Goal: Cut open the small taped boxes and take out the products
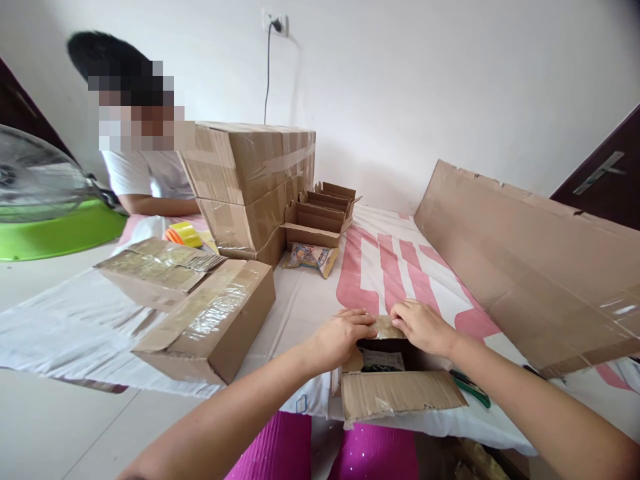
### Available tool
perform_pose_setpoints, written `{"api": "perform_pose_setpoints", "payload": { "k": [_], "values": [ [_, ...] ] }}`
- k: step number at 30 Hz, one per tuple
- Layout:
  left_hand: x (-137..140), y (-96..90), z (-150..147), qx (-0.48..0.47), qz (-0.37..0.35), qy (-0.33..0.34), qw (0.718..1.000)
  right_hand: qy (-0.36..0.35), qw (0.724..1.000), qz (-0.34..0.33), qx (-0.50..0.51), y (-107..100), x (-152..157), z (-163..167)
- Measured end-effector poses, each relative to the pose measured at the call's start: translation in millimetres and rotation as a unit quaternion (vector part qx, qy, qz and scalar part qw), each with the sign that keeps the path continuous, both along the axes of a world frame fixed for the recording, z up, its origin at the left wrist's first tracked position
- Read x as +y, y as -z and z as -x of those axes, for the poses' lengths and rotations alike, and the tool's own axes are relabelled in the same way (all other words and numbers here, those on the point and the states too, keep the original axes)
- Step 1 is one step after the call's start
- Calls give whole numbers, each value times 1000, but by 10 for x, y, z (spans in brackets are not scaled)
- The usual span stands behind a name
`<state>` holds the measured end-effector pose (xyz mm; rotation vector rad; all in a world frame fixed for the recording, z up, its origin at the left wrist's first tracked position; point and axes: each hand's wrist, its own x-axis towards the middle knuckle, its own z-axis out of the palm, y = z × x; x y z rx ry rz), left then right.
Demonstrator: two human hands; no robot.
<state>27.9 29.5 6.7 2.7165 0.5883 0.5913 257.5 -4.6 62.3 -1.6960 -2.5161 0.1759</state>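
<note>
A small cardboard box (pixel 405 392) stands open in front of me, its near flap folded outward over the table edge. My left hand (pixel 345 337) grips the left end of the far flap (pixel 384 327), fingers bent over it. At the right end of that same flap, my right hand (pixel 420 327) holds on with curled fingers. Inside the box lies a packet (pixel 383 360) with pale and dark printing, partly hidden by the walls. A green-handled tool (pixel 473 388) rests just right of the box, partly behind my right forearm.
Two taped boxes (pixel 205 320) lie at left, before a tall box stack (pixel 250 187). Open boxes (pixel 320 220) and a printed packet (pixel 311 257) sit mid-table. A cardboard sheet (pixel 525 267) stands right. Tape rolls (pixel 184 235), a person (pixel 150 173) and a fan (pixel 45 193) are far left.
</note>
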Motion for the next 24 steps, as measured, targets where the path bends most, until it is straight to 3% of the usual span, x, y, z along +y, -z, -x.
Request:
{"api": "perform_pose_setpoints", "payload": {
  "k": [7, 13, 20, 24],
  "values": [
    [-10, -5, 9, 10, -4, 0, 1000, 99, 994, -23, -32, 17, 14, 89],
    [-10, 8, 7, 6, 7, 0, 1000, 157, 987, -27, 12, 60, 73, 22],
    [-35, -7, 43, -33, 6, 0, 999, 230, 959, -68, 153, -76, 120, -554],
    [-58, -50, 29, -58, 38, -23, 997, 243, 927, -180, 223, -80, -213, -912]
  ]
}}
